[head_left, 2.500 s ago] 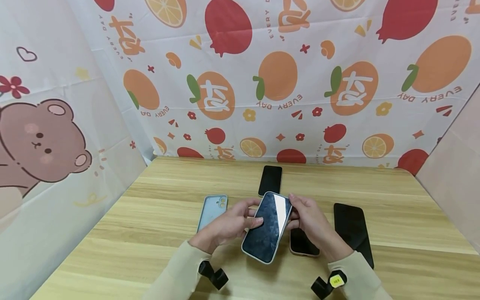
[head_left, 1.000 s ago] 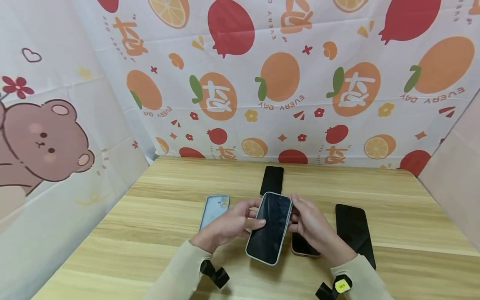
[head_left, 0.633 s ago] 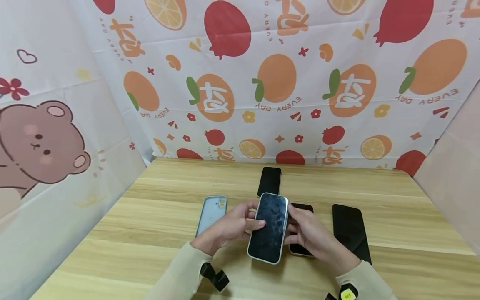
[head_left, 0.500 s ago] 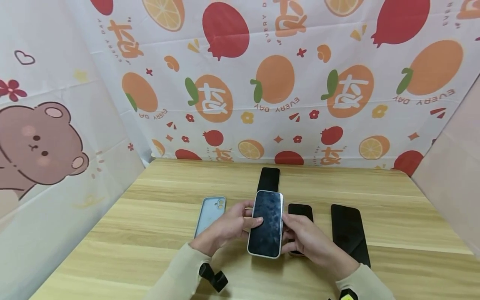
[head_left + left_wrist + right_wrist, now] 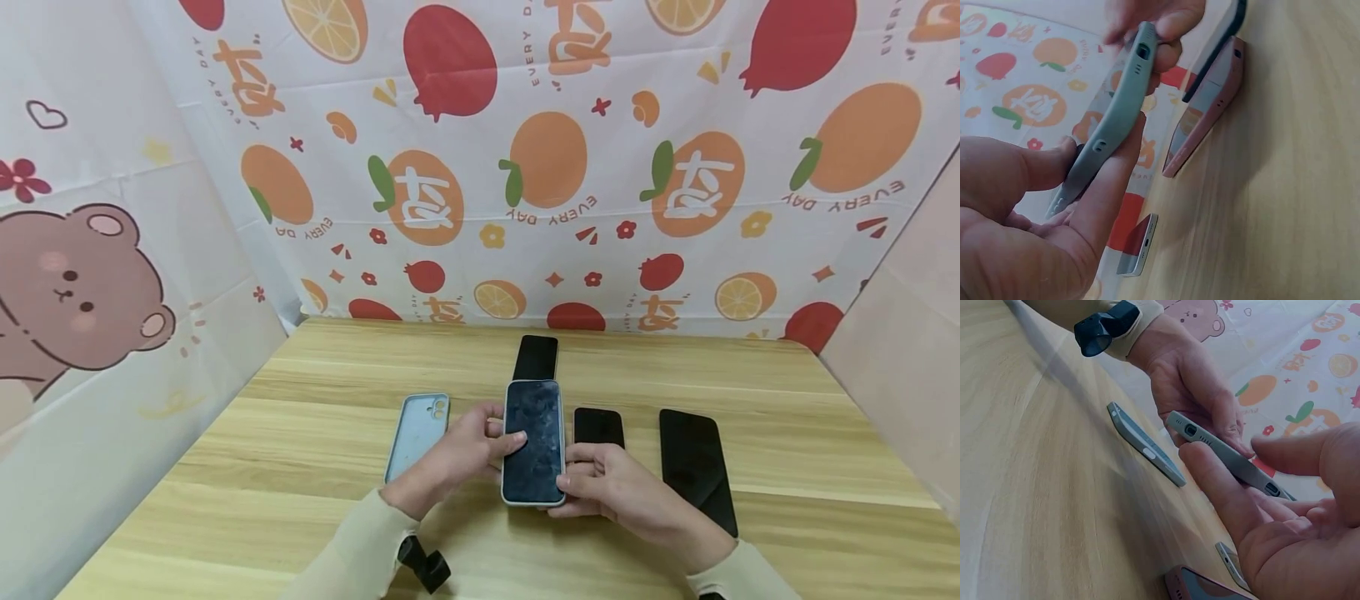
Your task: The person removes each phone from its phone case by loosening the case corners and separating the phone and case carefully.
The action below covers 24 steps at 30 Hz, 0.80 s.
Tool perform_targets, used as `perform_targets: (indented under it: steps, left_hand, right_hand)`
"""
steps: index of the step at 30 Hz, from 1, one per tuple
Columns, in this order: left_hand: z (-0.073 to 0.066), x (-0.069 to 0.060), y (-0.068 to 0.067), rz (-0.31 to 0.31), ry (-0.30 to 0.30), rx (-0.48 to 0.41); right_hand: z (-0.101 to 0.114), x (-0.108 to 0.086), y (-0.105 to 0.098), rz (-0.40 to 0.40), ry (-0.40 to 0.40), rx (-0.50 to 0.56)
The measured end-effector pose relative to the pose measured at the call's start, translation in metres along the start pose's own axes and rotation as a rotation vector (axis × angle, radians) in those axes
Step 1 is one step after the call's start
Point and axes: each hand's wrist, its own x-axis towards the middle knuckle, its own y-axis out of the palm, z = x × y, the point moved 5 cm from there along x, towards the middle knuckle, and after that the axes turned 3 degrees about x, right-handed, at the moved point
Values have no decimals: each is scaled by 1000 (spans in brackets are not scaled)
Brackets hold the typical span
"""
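Both hands hold a phone in a pale green-blue case (image 5: 533,446) above the table, screen facing up. My left hand (image 5: 465,450) grips its left edge, with the thumb on the screen. The right hand (image 5: 618,492) pinches the lower right edge, thumb at the corner. In the left wrist view the case's side (image 5: 1116,112) shows port cutouts, with left fingers beneath it. In the right wrist view the right fingers lie under the case (image 5: 1229,456).
A light blue case (image 5: 417,435) lies at the left on the wooden table (image 5: 247,492). One dark phone (image 5: 536,357) lies behind the held one, a pink-edged phone (image 5: 598,427) to its right, and a larger black phone (image 5: 697,467) further right. Patterned cloth hangs behind.
The held phone has turned from slanted to nearly straight and shifted slightly left. My right hand has slid from its upper right edge down to the lower right corner.
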Motion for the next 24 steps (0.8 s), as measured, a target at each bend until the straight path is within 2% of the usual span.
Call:
perform_targets:
  steps: [4, 9, 16, 24]
  left_hand:
    - [0, -1, 2, 2, 3, 7]
    - [-1, -1, 4, -1, -4, -25]
    - [-1, 0, 4, -23, -18, -67]
    - [0, 3, 6, -5, -26, -105]
  right_hand:
    - [1, -1, -1, 15, -49, -20]
    - [3, -1, 1, 40, -120, -107]
    - [7, -1, 2, 119, -208, -145]
    - [7, -4, 0, 141, -230, -169]
